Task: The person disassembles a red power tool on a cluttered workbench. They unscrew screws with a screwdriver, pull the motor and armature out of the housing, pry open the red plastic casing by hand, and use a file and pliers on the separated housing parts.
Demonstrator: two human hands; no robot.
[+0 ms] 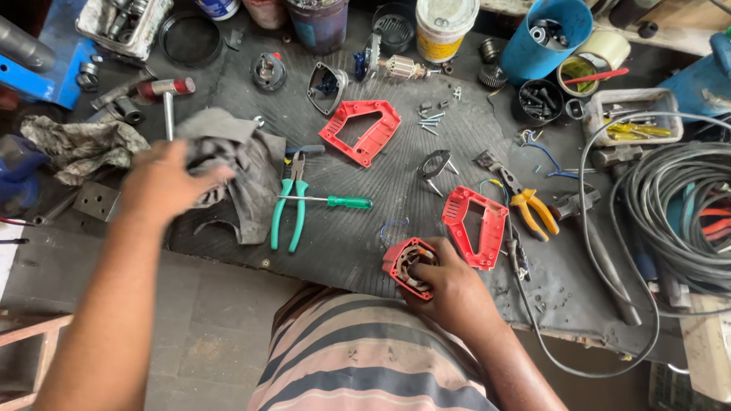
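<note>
My right hand (pixel 449 285) grips a red motor housing (pixel 408 264) with copper windings inside, at the near edge of the black rubber mat (pixel 396 175). My left hand (pixel 164 186) is blurred and rests on a crumpled grey rag (pixel 244 164) at the mat's left side. Green-handled pliers (pixel 287 209) and a green-handled screwdriver (pixel 335 201) lie just right of the rag. Two red plastic cover halves lie on the mat, one (pixel 360 129) farther off, one (pixel 476 226) beside my right hand.
Yellow-handled pliers (pixel 529 205), a motor armature (pixel 400 68), loose screws (pixel 430 118), a small hammer (pixel 167 95) and a coil of grey cable (pixel 678 205) surround the mat. Tubs (pixel 445 27) and a blue cup (pixel 548 34) stand at the back. The bench edge runs below my right hand.
</note>
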